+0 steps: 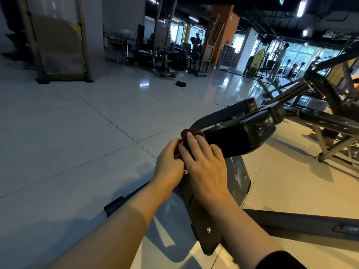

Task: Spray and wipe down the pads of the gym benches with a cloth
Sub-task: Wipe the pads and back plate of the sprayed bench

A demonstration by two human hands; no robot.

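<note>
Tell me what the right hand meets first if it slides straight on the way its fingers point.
The right hand meets the dark red cloth bunched at the black pad's near end; its fingertips touch it now. Beyond seems only floor, though depth is unclear.

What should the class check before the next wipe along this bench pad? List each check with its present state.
1. The cloth lies on the pad: ok, at its near end.
2. The right hand covers the cloth: ok, fingers laid flat over it.
3. The left hand grips the cloth: ok, it seems to pinch the edge.
4. The pad is wetted with spray: cannot tell.
5. A spray bottle is within sight: not ok, none shows.
</note>
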